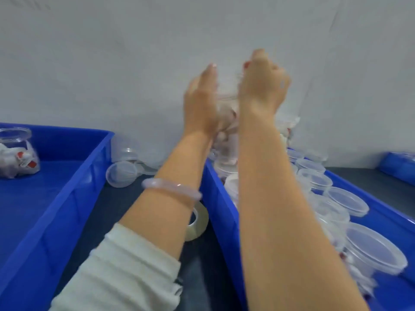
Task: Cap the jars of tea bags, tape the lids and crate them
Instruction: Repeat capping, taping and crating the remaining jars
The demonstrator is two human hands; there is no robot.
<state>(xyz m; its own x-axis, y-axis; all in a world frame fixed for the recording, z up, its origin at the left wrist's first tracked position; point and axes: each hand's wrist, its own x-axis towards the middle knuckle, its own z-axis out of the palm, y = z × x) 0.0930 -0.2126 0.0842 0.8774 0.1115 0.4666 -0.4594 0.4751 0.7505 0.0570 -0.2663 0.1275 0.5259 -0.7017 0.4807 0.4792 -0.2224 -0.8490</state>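
Motion blur smears the clear jar (pixel 226 108) raised between both hands, and the palms hide most of it (red-tagged tea bags show faintly inside). Whether a lid is on cannot be made out. The left hand (pixel 199 102) lies flat against the jar's side, fingers straight and pointing up. The right hand (pixel 262 86) curls its fingers over the jar's top, gripping it. Below, a tape roll (pixel 198 221) sits half hidden under the left forearm, between the left crate (pixel 74 187) and the right crate (pixel 221 209) of capped jars (pixel 374 250).

Single head-worn wide-angle view, forward and slightly down, close over a dark table (pixel 202 265), facing a white wall (pixel 112 52).
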